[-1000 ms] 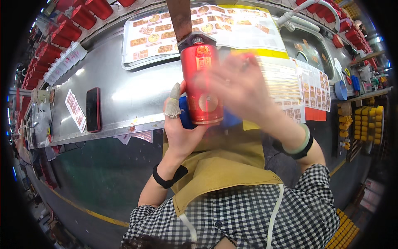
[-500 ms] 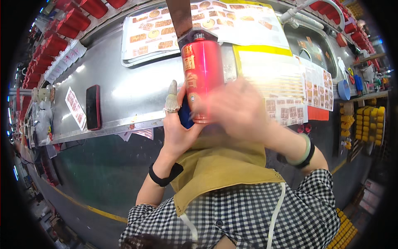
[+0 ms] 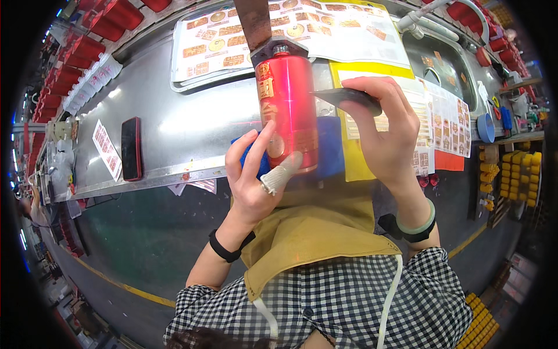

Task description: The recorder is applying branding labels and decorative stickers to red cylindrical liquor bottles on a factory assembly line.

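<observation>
A glossy red bottle (image 3: 290, 110) with gold lettering lies in front of me, its neck pointing away against a dark metal bracket (image 3: 256, 26). My left hand (image 3: 254, 180) is on its lower left side: the thumb, in a pale fabric finger cot (image 3: 283, 173), presses on the bottle near its base, and a finger touches the gold print. Off the bottle's right side, my right hand (image 3: 386, 125) pinches a thin dark scraper-like blade (image 3: 351, 99) between thumb and fingers; its tip is close to the bottle. Blue cloth or padding (image 3: 331, 145) shows beneath and beside the bottle.
Sticker sheets (image 3: 232, 41) lie on a tray at the back, with more sheets (image 3: 447, 116) at right over a yellow one (image 3: 356, 163). A phone (image 3: 131, 149) and a label strip (image 3: 106, 150) lie left. A sink (image 3: 439, 67) is far right; red bottles (image 3: 72, 58) line the far left.
My right hand has moved off the bottle to the right, and the dark blade now shows in it. My left thumb and finger have come onto the bottle's front.
</observation>
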Tool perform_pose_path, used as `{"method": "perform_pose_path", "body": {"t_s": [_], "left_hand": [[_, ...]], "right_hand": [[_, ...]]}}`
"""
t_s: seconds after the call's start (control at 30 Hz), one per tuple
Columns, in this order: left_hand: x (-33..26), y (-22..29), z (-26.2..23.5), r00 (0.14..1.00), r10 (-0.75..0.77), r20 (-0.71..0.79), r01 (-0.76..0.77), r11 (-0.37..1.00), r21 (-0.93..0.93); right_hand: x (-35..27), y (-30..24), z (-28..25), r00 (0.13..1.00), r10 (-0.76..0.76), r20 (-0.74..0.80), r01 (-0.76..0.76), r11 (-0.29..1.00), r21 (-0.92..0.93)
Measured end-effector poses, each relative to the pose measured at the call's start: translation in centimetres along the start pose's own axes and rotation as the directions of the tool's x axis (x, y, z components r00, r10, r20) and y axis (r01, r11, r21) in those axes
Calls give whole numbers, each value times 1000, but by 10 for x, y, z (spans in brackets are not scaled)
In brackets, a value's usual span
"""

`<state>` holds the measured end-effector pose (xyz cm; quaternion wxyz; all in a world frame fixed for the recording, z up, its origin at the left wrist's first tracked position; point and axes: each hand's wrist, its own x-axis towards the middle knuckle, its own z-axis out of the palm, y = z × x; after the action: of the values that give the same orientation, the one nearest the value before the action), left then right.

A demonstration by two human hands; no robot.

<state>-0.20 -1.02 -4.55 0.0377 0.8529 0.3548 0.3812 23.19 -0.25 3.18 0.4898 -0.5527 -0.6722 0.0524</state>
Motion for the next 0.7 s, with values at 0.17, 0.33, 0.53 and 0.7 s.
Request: {"method": "perform_pose_path", "body": {"t_s": [0.17,0.33,0.53,0.7], "left_hand": [[-14,-7,8,995,16,-97,-27,994,-108],[8,-6,-1,998,-20,-65,18,1000,-24],[1,-25,1,992,124,-33,-125,992,-31],[9,-11,-7,996,-76,-44,62,962,-266]], "right_hand": [[-3,-2,-3,1000,-12,-5,12,1000,21],[-9,-3,-2,1000,8,-5,-8,1000,6],[-15,-6,-2,1000,25,-7,-24,1000,15],[-18,-6,-3,999,37,-8,-37,999,11]]}}
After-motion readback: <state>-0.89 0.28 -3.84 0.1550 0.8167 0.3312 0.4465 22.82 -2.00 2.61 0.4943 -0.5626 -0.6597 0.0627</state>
